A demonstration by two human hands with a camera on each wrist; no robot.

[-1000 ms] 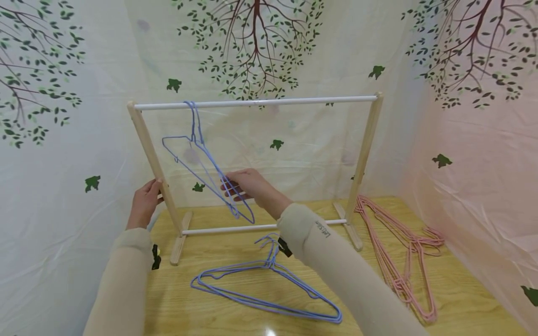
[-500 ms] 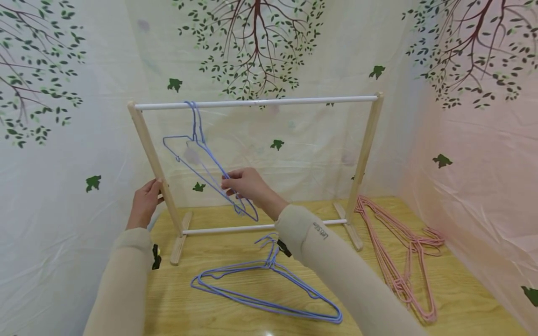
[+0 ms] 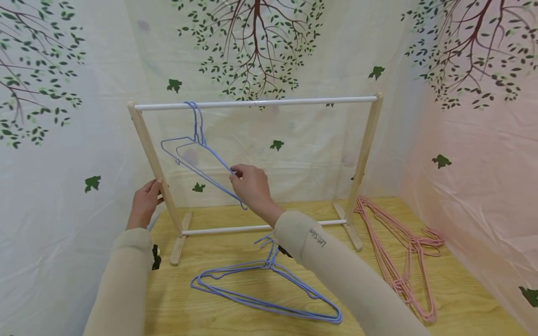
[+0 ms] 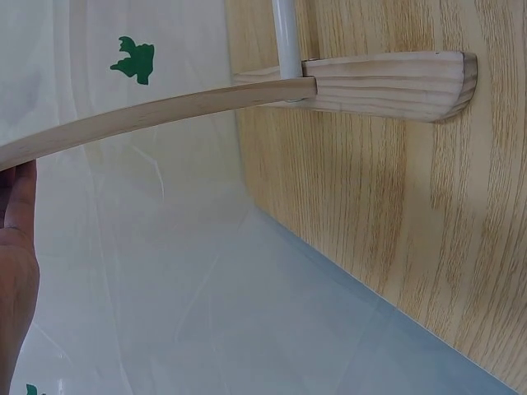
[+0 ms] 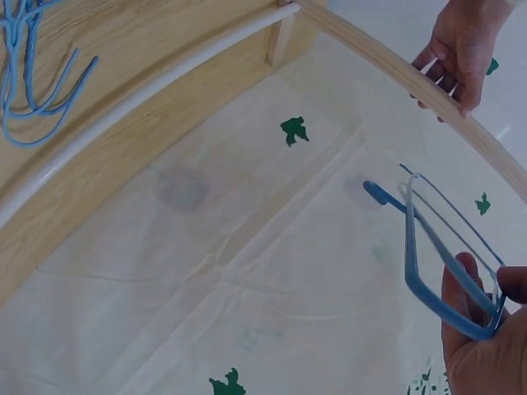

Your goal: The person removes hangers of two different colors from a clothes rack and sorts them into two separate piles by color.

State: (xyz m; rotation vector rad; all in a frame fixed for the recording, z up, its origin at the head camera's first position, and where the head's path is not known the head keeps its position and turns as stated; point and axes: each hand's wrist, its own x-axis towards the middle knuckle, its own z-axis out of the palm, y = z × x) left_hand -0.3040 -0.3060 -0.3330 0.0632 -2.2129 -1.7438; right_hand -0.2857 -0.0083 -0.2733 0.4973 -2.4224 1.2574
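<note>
Two blue wire hangers hang by their hooks near the left end of the white top bar. My right hand pinches their lower right shoulders between thumb and fingers, and it covers that end in the head view. The right wrist view shows both blue hangers running into the fingers. Over on the left, my left hand holds the wooden left post of the rack. The right wrist view shows that same left hand with its thumb and fingers at the post.
Several blue hangers lie stacked on the wood-grain table in front of the rack. Several pink hangers lie at the right. A white lower bar joins the rack's feet. Behind stands a printed curtain.
My right hand has gone from loosely spread fingers at the hanging hangers to pinching them, moving slightly up and right. The hangers have swung a little. The left hand stays at the post.
</note>
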